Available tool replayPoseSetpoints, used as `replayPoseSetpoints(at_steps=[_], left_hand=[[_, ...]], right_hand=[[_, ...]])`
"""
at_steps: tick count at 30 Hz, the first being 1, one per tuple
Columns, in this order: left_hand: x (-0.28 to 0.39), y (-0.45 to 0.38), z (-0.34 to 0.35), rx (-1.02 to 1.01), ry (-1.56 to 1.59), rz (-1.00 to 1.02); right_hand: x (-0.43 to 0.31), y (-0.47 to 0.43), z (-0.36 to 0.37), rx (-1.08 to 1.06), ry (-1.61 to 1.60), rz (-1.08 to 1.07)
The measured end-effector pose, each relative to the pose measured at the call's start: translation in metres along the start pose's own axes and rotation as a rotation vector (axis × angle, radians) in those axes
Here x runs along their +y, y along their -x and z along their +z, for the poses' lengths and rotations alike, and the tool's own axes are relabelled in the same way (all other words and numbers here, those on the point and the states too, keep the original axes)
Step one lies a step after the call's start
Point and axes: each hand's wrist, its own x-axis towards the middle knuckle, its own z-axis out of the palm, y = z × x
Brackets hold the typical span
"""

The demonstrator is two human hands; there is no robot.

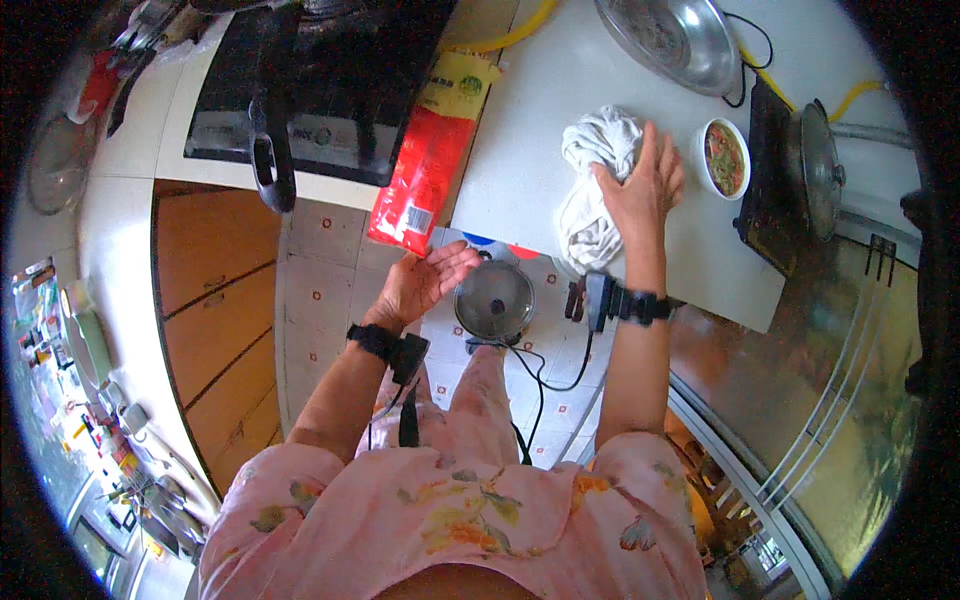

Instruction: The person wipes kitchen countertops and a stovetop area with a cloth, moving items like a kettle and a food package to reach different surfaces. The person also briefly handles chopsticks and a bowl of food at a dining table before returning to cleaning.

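Note:
My right hand (pixel 641 191) is over a white table (pixel 517 165), its thumb overlapping a bunched white cloth (pixel 592 225). Its fingers are spread and extend past the cloth's right side; whether they press on it I cannot tell. Palm up, my left hand (pixel 424 285) is held just below the bottom end of a red and yellow plastic packet (pixel 431 165), with nothing in it. That packet lies along the counter's edge beside a black cooktop.
A white bowl of food (pixel 724 159) stands right of the cloth, near a lidded pan (pixel 821 172). A metal basin (pixel 675 37) is at the back. A black pan handle (pixel 271 165) overhangs the counter. On the floor stands a glass-lidded pot (pixel 495 300).

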Motion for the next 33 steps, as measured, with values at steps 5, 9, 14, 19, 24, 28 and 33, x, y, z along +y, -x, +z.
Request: replayPoseSetpoints(at_steps=[5, 9, 14, 19, 24, 28, 33], left_hand=[[0.013, 0.011, -0.007, 0.050, -0.048, 0.037], [0.017, 0.017, -0.002, 0.072, -0.070, 0.036], [0.016, 0.021, -0.001, 0.114, -0.092, 0.039], [0.014, 0.024, -0.004, 0.124, -0.111, 0.044], [0.013, 0.027, -0.017, 0.145, -0.193, 0.090], [0.011, 0.028, -0.021, 0.273, -0.331, 0.031], [0.001, 0.028, 0.000, 0.073, -0.129, -0.018]], right_hand=[[-0.083, 0.031, 0.029, -0.375, -0.748, 0.261], [-0.137, 0.041, 0.068, -0.448, -0.615, 0.237], [-0.156, 0.043, 0.077, -0.378, -0.617, 0.244], [-0.152, 0.055, 0.074, -0.338, -0.997, 0.322], [-0.129, 0.069, 0.067, -0.378, -1.227, 0.407], [-0.084, 0.068, 0.031, -0.382, -1.178, 0.299], [-0.007, 0.041, -0.035, -0.277, -1.167, 0.331]])
